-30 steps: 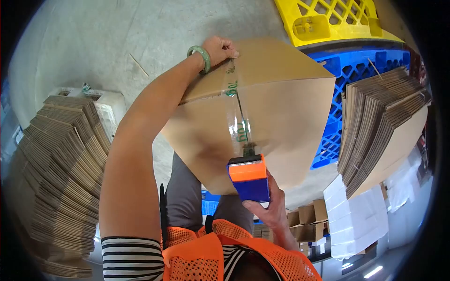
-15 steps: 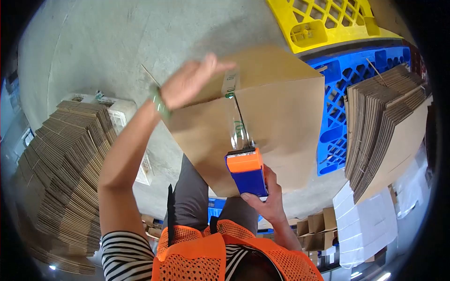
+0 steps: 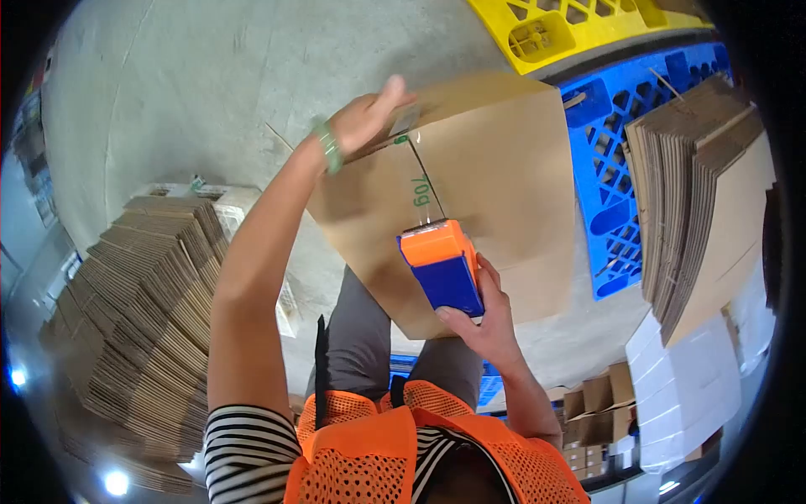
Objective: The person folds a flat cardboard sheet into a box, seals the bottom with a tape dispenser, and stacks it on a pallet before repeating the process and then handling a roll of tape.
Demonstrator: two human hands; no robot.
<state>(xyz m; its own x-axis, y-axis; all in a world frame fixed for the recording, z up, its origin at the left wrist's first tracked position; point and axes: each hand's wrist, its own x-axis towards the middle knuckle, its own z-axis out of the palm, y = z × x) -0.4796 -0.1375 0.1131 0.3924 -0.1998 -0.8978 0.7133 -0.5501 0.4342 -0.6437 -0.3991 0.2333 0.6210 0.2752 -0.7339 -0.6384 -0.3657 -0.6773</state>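
Note:
A large cardboard box (image 3: 512, 185) stands in front of my legs, its two top flaps meeting along a dark seam. Clear tape with green print (image 3: 421, 191) runs along that seam and over the far edge. My right hand (image 3: 491, 323) grips an orange and blue tape dispenser (image 3: 438, 265), whose front end sits on the tape line over the box top. At the far upper edge, my left hand (image 3: 365, 122) is flat with fingers stretched out, right by the tape end on the far side; it holds nothing. A green bangle (image 3: 328, 147) circles the left wrist.
Flattened cartons lie stacked at left (image 3: 155, 311) on a white pallet (image 3: 239, 200). At right, more flat cartons (image 3: 680, 193) rest on a blue pallet (image 3: 609, 181); a yellow pallet (image 3: 537, 42) is beyond. Open boxes (image 3: 600, 399) stand lower right.
My left hand has come down to the box's far edge by the tape. The dispenser in my right hand has tilted slightly and shifted up in view. The whole view has turned a little.

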